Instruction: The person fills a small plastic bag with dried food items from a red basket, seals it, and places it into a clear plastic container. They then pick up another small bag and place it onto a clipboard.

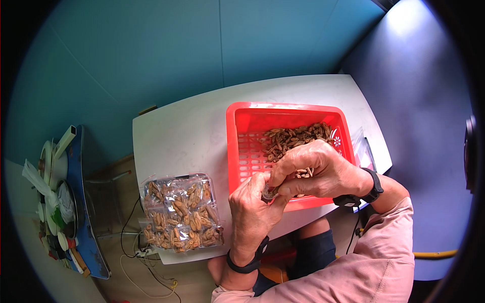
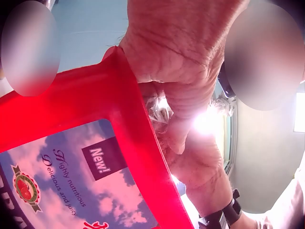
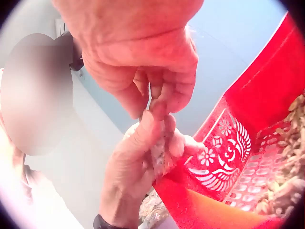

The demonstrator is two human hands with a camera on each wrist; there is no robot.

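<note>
A small clear plastic bag (image 1: 269, 193) is held between both hands over the near left corner of the red basket (image 1: 232, 156). My left hand (image 1: 252, 204) grips the bag from the left. From the right, my right hand (image 1: 321, 169) pinches its upper edge, as the right wrist view shows, with thumb and fingers meeting the left hand's fingertips. Most of the bag (image 3: 159, 155) is hidden by the fingers. Brown dried pieces (image 1: 293, 142) lie heaped in the far right part of the basket, partly covered by the right hand.
On the white table (image 1: 174, 131), left of the basket, several filled clear bags (image 1: 182, 214) lie in a tray. A plastic packet (image 1: 362, 150) is right of the basket. Cables (image 1: 151, 262) run along the floor, and a blue-edged board (image 1: 83, 202) stands left among household items.
</note>
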